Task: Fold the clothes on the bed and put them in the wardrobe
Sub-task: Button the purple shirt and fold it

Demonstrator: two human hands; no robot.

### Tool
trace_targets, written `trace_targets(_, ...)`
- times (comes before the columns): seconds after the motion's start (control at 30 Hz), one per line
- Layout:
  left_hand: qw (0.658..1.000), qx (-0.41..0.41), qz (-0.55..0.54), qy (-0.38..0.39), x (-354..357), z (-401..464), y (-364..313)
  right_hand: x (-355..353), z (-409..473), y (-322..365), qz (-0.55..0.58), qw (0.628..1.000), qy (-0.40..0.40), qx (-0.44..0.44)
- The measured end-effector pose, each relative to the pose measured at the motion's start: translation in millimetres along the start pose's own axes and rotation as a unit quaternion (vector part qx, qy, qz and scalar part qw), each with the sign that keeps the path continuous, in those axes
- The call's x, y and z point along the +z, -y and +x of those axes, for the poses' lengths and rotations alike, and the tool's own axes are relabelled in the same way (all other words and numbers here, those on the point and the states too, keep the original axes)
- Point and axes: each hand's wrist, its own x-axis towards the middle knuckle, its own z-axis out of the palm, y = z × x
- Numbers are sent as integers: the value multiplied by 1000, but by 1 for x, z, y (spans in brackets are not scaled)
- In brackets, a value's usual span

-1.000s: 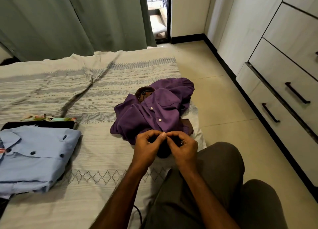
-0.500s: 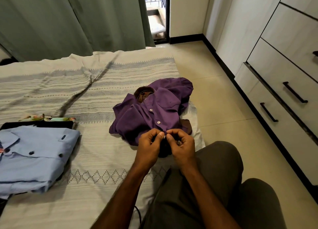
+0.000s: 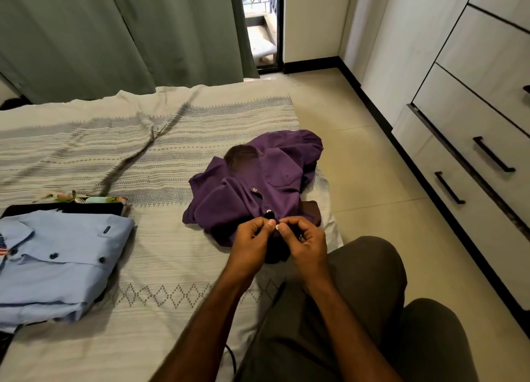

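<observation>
A crumpled purple button-front shirt [image 3: 258, 186] with a chest pocket lies bunched near the bed's [image 3: 114, 152] right edge. The left hand [image 3: 252, 245] and right hand [image 3: 305, 245] both pinch its lower placket, fingertips together.

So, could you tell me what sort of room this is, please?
Most likely a home bedroom: a bed with a patterned cover holding shirts, a wardrobe with drawers along the right wall, and green curtains beside a doorway.
</observation>
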Motion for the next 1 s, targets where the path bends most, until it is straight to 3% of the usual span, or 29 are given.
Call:
trace_targets(0.2,997,-23,-70,-2,-6,4,-1,-1,-1,1,29,999,10,14)
trace_targets(0.33,996,1,-79,-45,-20,24,-7,-1,-3,0,-66,998,7,-19)
trace_targets(0.5,995,40,-18,-87,-30,47,-22,-10,7,-4,-120,991,4,-65)
trace_targets(0.63,991,96,53,-75,-31,64,-31,-17,23,10,-122,990,62,-26)
trace_targets(0.73,969,149,146,-130,-27,76,-34,-21,36,10,-148,985,92,15)
trace_targets(0.87,944,176,168,-224,-16,50,-22,-13,32,-11,-152,986,24,59)
trace_targets(1.0,958,140,176,-177,-4,8,8,-10,23,-30,-126,987,-18,96)
